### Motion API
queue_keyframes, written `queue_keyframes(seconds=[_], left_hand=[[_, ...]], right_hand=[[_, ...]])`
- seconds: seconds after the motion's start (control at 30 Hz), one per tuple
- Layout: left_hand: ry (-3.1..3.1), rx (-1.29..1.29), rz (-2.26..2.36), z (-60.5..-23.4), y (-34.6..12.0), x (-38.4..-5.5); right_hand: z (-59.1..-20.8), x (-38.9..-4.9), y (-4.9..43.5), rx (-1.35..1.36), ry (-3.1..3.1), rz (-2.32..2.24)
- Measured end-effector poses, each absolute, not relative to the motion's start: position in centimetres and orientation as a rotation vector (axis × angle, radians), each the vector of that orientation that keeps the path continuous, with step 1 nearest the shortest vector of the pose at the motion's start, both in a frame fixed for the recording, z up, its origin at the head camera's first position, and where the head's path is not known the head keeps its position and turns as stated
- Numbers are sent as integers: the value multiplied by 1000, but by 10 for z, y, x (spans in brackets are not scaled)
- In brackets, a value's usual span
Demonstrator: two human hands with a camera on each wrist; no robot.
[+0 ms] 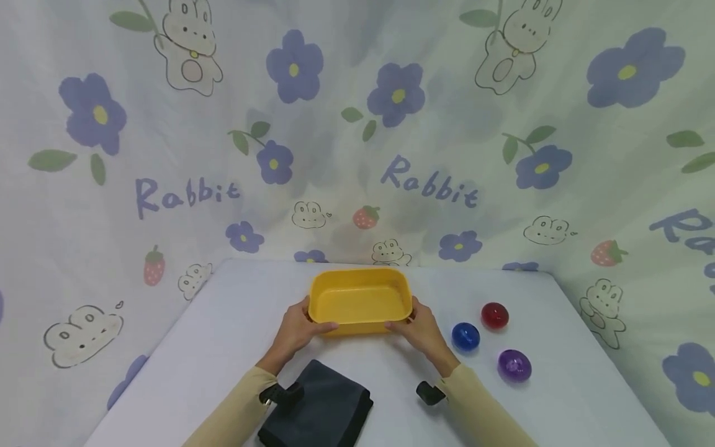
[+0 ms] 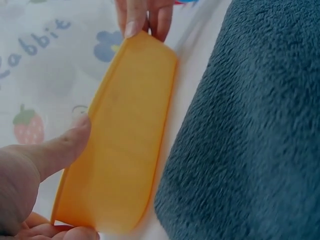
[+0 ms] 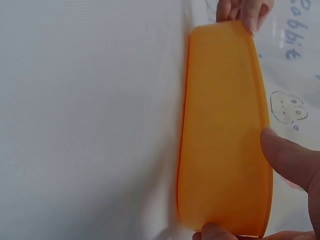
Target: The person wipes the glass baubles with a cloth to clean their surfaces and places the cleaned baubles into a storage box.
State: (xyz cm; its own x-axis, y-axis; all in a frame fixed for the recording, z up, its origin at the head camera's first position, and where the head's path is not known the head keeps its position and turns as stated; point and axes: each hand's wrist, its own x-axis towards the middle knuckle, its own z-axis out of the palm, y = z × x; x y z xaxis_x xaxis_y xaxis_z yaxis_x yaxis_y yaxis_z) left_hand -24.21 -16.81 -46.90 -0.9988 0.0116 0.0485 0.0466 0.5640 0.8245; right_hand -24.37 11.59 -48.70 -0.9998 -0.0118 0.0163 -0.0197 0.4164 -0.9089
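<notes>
Both hands grip a yellow rectangular bin point(image 1: 360, 304) by its two short ends, near the far side of the table. My left hand point(image 1: 296, 326) has its thumb along the front rim and its fingers curled round the left end. On the opposite end, my right hand point(image 1: 419, 326) holds it the same way, thumb on the front rim. No contents show inside the bin. In the left wrist view, the bin's outer long wall point(image 2: 117, 135) faces the camera, close over the white table. The right wrist view shows the right thumb point(image 3: 290, 155) pressing its rim.
A folded dark blue-grey fuzzy cloth point(image 1: 321, 406) lies in front, under the left forearm. To the right sit a blue ball point(image 1: 466, 337), a red ball point(image 1: 494, 316) and a purple ball point(image 1: 514, 365), all shiny. A rabbit-print curtain point(image 1: 335, 143) hangs behind the white table point(image 1: 223, 323).
</notes>
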Motion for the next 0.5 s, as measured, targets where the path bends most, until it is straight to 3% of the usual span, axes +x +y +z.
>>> queue_keyframes(seconds=[0.5], left_hand=[[-2715, -220, -1522, -470, -153, -243]], right_hand=[[-484, -225, 131, -93, -2663, 1634]])
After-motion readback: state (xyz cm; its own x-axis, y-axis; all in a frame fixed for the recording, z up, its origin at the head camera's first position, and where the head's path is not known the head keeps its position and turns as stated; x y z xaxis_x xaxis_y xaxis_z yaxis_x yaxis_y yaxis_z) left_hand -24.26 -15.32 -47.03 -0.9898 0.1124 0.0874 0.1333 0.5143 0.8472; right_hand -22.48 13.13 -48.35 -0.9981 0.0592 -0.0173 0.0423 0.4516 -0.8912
